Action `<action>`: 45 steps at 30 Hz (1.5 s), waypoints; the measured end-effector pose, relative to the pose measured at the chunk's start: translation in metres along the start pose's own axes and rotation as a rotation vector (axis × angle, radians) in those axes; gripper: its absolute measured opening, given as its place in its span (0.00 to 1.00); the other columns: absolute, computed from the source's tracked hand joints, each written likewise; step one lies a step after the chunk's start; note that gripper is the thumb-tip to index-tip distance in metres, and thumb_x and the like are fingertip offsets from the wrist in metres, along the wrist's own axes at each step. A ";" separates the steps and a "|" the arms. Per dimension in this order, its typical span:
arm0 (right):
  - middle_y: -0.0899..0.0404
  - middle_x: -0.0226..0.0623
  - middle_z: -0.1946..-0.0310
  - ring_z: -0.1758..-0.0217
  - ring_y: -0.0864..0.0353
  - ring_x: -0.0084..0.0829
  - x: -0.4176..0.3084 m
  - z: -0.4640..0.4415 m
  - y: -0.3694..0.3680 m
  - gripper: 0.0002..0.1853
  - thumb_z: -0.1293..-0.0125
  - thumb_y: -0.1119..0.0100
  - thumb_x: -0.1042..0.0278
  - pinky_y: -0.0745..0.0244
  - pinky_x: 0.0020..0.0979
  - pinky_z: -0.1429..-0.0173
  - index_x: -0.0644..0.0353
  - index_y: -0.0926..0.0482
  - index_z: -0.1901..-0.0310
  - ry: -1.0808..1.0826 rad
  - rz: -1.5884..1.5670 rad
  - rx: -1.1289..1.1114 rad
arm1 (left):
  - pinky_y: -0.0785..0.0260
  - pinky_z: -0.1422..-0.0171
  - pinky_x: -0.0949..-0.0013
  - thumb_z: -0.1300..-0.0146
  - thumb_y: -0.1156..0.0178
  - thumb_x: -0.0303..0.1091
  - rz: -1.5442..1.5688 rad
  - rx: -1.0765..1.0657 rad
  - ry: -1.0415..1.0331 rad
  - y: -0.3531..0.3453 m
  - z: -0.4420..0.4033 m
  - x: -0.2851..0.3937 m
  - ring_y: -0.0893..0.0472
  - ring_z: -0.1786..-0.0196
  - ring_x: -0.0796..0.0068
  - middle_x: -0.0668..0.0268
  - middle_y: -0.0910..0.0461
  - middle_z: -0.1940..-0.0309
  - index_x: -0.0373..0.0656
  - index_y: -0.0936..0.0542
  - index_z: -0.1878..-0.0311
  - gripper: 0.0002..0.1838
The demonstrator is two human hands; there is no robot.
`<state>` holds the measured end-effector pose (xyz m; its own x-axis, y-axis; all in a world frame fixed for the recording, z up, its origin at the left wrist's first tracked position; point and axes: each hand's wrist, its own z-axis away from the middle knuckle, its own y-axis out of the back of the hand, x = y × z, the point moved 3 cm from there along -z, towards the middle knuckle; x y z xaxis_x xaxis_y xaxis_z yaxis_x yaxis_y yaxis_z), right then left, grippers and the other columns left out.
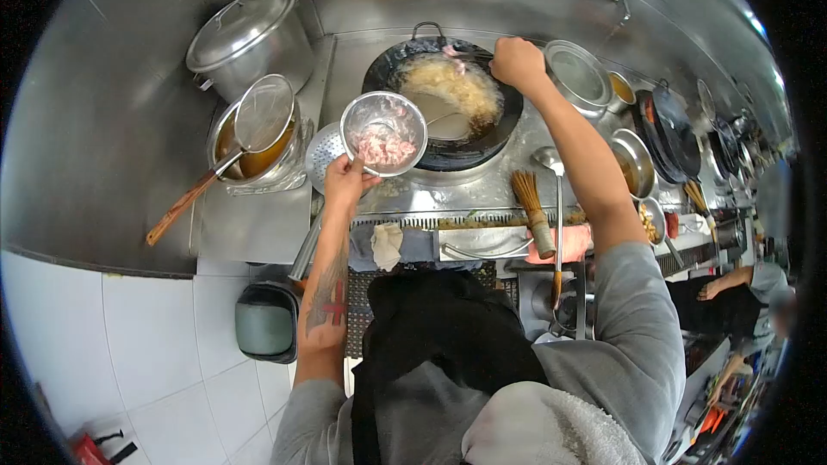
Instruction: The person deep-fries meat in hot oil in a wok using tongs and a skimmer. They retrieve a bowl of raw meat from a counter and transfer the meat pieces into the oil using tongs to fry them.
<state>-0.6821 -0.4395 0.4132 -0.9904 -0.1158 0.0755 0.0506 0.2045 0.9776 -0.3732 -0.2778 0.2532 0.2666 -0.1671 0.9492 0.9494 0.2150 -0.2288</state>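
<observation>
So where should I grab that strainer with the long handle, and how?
Hold the strainer by its wooden handle, probably best from the person's own left, with fingers wrapped around it. The handle is long and thin and sticks out past the rim of the pot, while the round mesh sits over brown liquid.

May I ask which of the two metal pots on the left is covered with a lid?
The rear pot, under its metal lid; the front pot is lidless, with a wire strainer over its brown liquid.
</observation>
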 end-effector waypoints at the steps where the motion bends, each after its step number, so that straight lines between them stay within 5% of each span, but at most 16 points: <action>1: 0.16 0.47 0.59 0.56 0.15 0.48 0.001 -0.020 -0.022 0.15 0.43 0.34 0.57 0.20 0.42 0.52 0.57 0.15 0.58 -0.004 0.046 -0.026 | 0.17 0.65 0.71 0.28 0.49 0.30 -0.019 0.021 -0.006 0.003 0.005 0.001 0.17 0.71 0.72 0.59 0.20 0.67 0.30 0.24 0.55 0.11; 8: 0.17 0.41 0.51 0.47 0.17 0.42 0.010 -0.109 -0.124 0.15 0.39 0.35 0.57 0.21 0.39 0.49 0.54 0.15 0.55 -0.057 0.003 -0.191 | 0.18 0.65 0.71 0.28 0.46 0.33 -0.063 0.165 -0.010 0.018 0.039 0.006 0.17 0.72 0.73 0.61 0.20 0.71 0.32 0.24 0.56 0.11; 16: 0.17 0.50 0.54 0.50 0.17 0.47 0.030 -0.071 -0.039 0.19 0.46 0.33 0.58 0.22 0.43 0.46 0.59 0.16 0.56 -0.126 -0.053 -0.103 | 0.18 0.65 0.72 0.28 0.47 0.34 -0.026 0.106 -0.006 0.001 0.020 0.005 0.17 0.71 0.74 0.59 0.20 0.69 0.30 0.23 0.57 0.13; 22: 0.17 0.54 0.64 0.56 0.17 0.50 0.004 0.070 0.083 0.19 0.45 0.32 0.54 0.23 0.43 0.51 0.64 0.15 0.62 0.022 -0.317 -0.018 | 0.18 0.66 0.73 0.28 0.47 0.34 -0.065 -0.074 -0.037 -0.023 -0.026 0.004 0.18 0.71 0.74 0.62 0.22 0.69 0.31 0.22 0.54 0.13; 31: 0.18 0.52 0.72 0.65 0.17 0.48 -0.048 0.143 0.065 0.15 0.44 0.31 0.57 0.23 0.41 0.58 0.60 0.14 0.63 0.194 -0.205 -0.033 | 0.22 0.72 0.74 0.29 0.47 0.30 -0.196 -0.341 -0.199 -0.067 -0.030 0.019 0.19 0.76 0.77 0.64 0.22 0.74 0.31 0.21 0.56 0.11; 33: 0.18 0.51 0.72 0.66 0.17 0.49 -0.051 0.139 0.068 0.14 0.44 0.32 0.57 0.23 0.42 0.58 0.59 0.14 0.63 0.194 -0.153 -0.006 | 0.18 0.65 0.72 0.28 0.47 0.32 -0.269 -0.254 -0.031 -0.057 -0.034 0.015 0.17 0.70 0.75 0.61 0.19 0.66 0.34 0.22 0.54 0.11; 40: 0.17 0.51 0.69 0.60 0.17 0.50 -0.015 0.100 0.077 0.17 0.44 0.32 0.55 0.23 0.43 0.53 0.62 0.15 0.62 0.053 -0.410 0.018 | 0.16 0.68 0.70 0.29 0.47 0.31 -0.035 -0.060 -0.003 -0.014 -0.042 -0.006 0.16 0.70 0.69 0.57 0.21 0.68 0.28 0.22 0.57 0.12; 45: 0.17 0.51 0.67 0.60 0.16 0.49 0.015 0.059 0.053 0.15 0.41 0.36 0.57 0.22 0.41 0.52 0.61 0.14 0.62 -0.028 -0.280 0.028 | 0.16 0.66 0.69 0.29 0.48 0.31 -0.044 0.007 0.044 -0.002 -0.039 -0.006 0.16 0.70 0.68 0.57 0.22 0.67 0.28 0.23 0.57 0.12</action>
<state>-0.7023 -0.3731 0.4541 -0.9684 -0.1445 -0.2030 -0.2290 0.1947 0.9537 -0.3703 -0.3144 0.2395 0.2315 -0.2191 0.9478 0.9594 0.2127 -0.1851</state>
